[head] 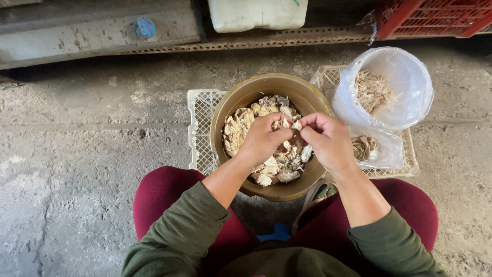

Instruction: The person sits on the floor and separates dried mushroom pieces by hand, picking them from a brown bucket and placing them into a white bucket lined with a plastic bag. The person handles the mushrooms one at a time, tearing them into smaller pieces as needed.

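So your two hands meet over the middle of the brown bowl (256,84), both pinching the same pale piece of meat (295,124). Your left hand (262,138) closes its fingers around the piece from the left, and your right hand (328,141) grips its other end with thumb and fingertips, as if pulling it apart. The bowl sits on a white plastic crate (200,110) laid flat on the concrete floor (92,133), just beyond your knees.

By my reading, you are partway through. The bowl holds a good heap of pale chunks (241,128), filling much of its bottom, so plenty looks left to work. To the right, touching the bowl's rim, a white bucket lined with a clear bag (410,82) holds a modest pile of fine shredded strands (371,91), well below its rim. A smaller clump (364,147) lies in a clear bag just near of it, on the crate. Far from you, a white container (256,13) and a red crate (435,15) stand along the wall.
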